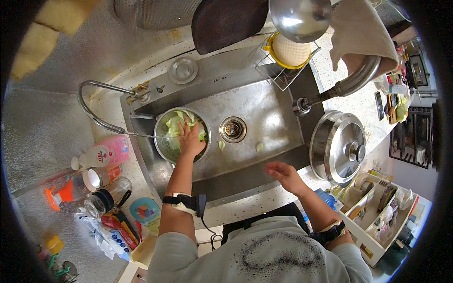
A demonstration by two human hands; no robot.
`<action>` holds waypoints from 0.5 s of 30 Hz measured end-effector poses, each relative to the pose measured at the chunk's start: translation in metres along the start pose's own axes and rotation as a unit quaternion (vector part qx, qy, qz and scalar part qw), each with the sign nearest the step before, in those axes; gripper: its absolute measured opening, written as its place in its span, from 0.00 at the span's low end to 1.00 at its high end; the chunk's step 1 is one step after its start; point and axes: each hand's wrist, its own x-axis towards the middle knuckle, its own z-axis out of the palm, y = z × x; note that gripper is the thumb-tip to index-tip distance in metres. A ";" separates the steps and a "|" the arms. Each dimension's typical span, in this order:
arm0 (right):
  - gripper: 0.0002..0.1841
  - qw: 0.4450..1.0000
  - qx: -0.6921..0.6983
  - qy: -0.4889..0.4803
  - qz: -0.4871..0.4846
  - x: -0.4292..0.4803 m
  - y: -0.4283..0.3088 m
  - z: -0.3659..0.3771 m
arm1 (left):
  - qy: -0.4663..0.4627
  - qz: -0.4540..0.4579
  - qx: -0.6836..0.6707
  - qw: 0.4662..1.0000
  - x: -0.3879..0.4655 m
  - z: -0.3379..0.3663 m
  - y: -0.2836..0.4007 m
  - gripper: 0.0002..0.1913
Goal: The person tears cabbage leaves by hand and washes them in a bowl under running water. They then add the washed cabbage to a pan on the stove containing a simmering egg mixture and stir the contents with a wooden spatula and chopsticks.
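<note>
A round stainless steel bowl (159, 150) stands in the left part of the sink (247, 102), holding pale green leaves (173, 124) that look like cabbage. My left hand (191, 140) reaches down into it, fingers spread over the leaves; the fingertips are partly hidden among them. From the curved metal faucet (83, 100) on the left, a thin stream of water (145, 135) runs across to the bowl. My right hand (283, 175) hovers over the sink's near edge with nothing in it, slightly blurred. Loose leaf pieces (221, 145) lie on the sink floor near the drain (233, 130).
To the right are a lidded steel pot (338, 148) and a thick metal faucet (318, 96) with a cloth (364, 32) over it. A wire rack (283, 79) holds a yellow-rimmed strainer (291, 53) at the back. Bottles, including a pink one (115, 150), crowd the left counter.
</note>
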 end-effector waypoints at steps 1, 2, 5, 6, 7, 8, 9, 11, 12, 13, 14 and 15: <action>0.16 1.000 -0.011 -0.002 0.000 -0.001 0.001 -0.001 | 0.012 0.011 0.030 0.999 0.006 0.011 -0.009 0.40; 0.16 1.000 -0.009 -0.007 0.010 -0.002 0.002 -0.002 | 0.024 0.022 0.059 0.998 0.011 0.024 -0.021 0.39; 0.16 1.000 0.004 -0.010 0.028 -0.001 0.005 -0.004 | 0.008 0.013 0.065 0.998 0.020 0.032 -0.043 0.34; 0.16 1.000 0.012 -0.004 0.028 -0.002 0.006 -0.003 | 0.017 0.008 0.049 0.999 0.018 0.024 -0.045 0.33; 0.16 0.999 0.019 0.001 0.028 -0.002 0.005 -0.002 | 0.025 0.004 0.033 0.999 0.016 0.019 -0.048 0.32; 0.16 1.000 0.013 0.001 0.022 -0.002 0.001 -0.003 | 0.071 -0.007 -0.070 0.995 0.016 0.028 -0.059 0.30; 0.16 1.000 0.008 0.000 0.014 -0.001 -0.005 -0.004 | 0.125 -0.011 -0.078 0.989 0.008 0.028 -0.061 0.30; 0.16 1.000 0.002 0.002 0.003 0.002 -0.009 -0.004 | 0.231 -0.019 -0.091 0.969 -0.008 0.028 -0.066 0.30; 0.16 1.000 0.003 0.004 0.001 0.004 -0.008 -0.004 | 0.236 -0.066 -0.132 0.960 -0.019 0.023 -0.063 0.35; 0.16 1.000 0.001 0.005 -0.002 0.007 -0.006 -0.004 | 0.229 -0.077 -0.101 0.965 -0.026 0.017 -0.056 0.38; 0.16 1.000 0.019 0.001 0.006 0.009 -0.004 -0.002 | 0.220 -0.089 -0.071 0.969 -0.032 0.011 -0.047 0.41; 0.16 0.999 0.036 -0.004 0.014 0.012 -0.001 0.000 | 0.212 -0.102 -0.040 0.971 -0.036 0.009 -0.043 0.44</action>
